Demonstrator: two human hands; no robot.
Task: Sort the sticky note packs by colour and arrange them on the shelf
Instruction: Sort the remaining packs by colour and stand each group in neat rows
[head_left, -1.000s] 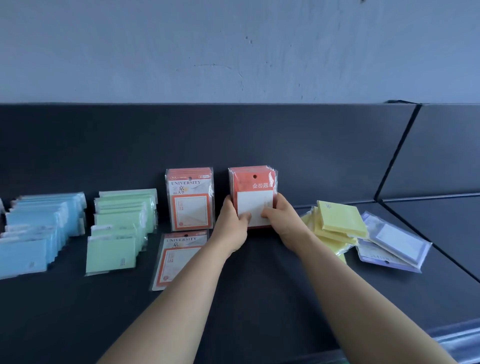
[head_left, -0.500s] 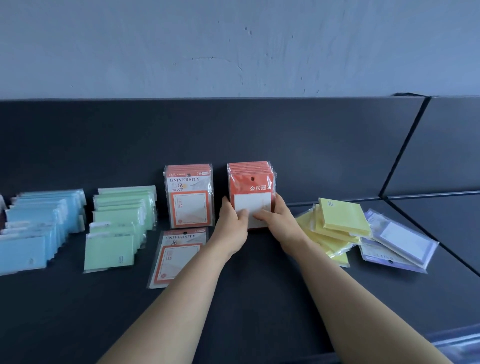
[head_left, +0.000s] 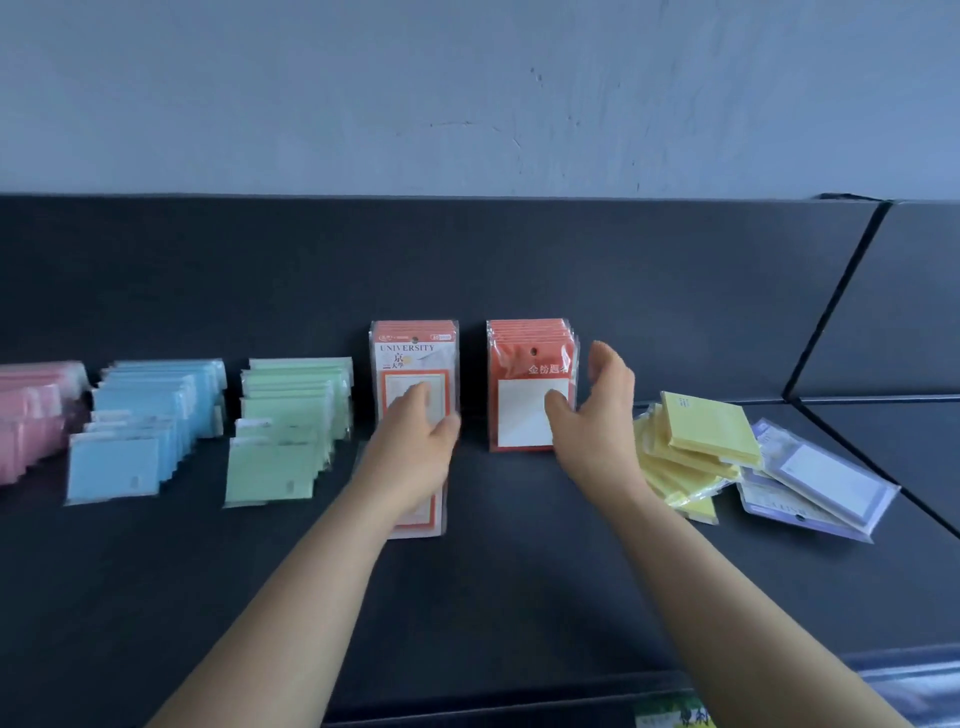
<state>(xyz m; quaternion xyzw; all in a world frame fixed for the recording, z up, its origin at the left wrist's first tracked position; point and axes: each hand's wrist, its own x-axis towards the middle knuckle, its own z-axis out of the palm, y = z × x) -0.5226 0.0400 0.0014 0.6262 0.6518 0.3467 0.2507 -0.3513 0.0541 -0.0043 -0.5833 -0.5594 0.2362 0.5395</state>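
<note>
The shelf (head_left: 519, 597) carries the packs in colour groups along its dark back panel (head_left: 519, 260): pink packs (head_left: 31, 415), blue packs (head_left: 145, 426) and green packs (head_left: 291, 426) in stepped rows. To their right come two upright orange stacks. At the far right the yellow pads (head_left: 701, 436) and purple packs (head_left: 815, 478) lie in loose, tilted heaps.

Half a second ago both hands pinched the right orange stack (head_left: 524, 395) at its lower front. Now both have let go, and it stands on its own against the back panel, so that group looks settled.

The right hand (head_left: 597, 415) has opened, its fingers (head_left: 605, 358) spread just beside the stack's right edge and its thumb in front of the white window. Whether it touches cannot be told.

The left hand (head_left: 415, 447) has swung left, its blurred fingers (head_left: 415, 400) straight and holding nothing. It is over the single orange pack (head_left: 421, 519) lying flat in front of the left orange stack (head_left: 414, 358).

That flat pack is probably next to be stood up. The yellow and purple heaps are not yet arranged.
</note>
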